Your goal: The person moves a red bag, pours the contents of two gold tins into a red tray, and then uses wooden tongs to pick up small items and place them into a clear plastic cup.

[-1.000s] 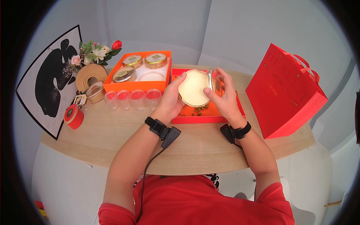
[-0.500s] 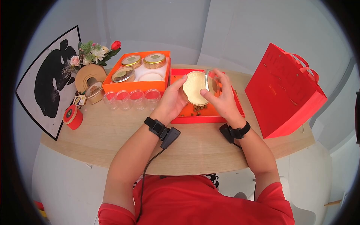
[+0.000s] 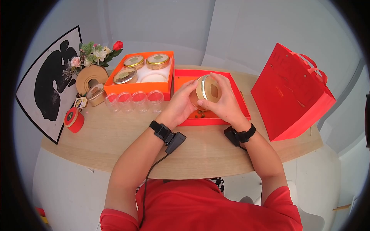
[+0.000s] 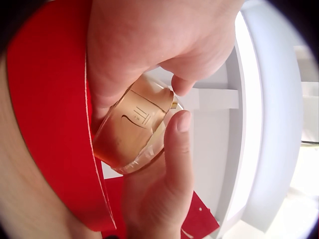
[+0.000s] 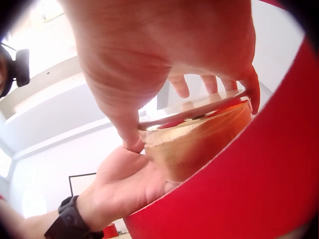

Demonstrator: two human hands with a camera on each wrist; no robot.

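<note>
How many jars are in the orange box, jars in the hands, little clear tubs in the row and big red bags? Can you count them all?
Jars in the orange box: 3
Jar held by the left hand and right hand: 1
Little clear tubs: 4
Big red bag: 1
Total: 9

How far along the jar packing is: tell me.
Three lidded jars sit in the orange box, so those look done. In hand is another jar: the left hand holds its body, the right hand its lid; I can't tell whether that is fully seated. Probably remaining: filling the box's empty round hollow.
</note>
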